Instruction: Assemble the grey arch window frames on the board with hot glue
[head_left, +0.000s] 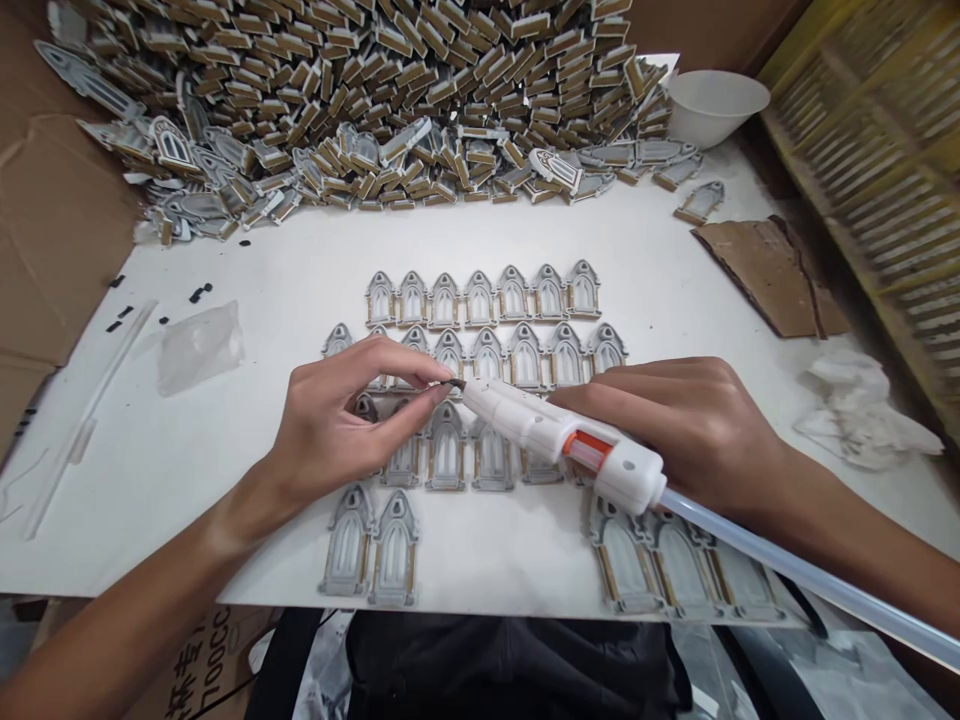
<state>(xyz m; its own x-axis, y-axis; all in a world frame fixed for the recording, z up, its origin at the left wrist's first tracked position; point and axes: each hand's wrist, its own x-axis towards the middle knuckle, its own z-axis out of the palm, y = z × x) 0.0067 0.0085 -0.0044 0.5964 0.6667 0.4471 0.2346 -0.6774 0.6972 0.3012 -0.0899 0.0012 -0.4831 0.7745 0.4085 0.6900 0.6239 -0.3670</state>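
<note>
Currently pinching tiny dark bit in nearly closed L hand, at tip of glue gun; gripping gun w/ curled R hand, above window pcs.

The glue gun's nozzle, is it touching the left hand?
Cannot tell. In the head view, the dark nozzle ends very near the left hand, but neither contact nor gap shows plainly.

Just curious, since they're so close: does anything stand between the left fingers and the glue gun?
Only a small dark bit shows between the left fingers and the glue gun; I can't tell if it's the nozzle.
</note>
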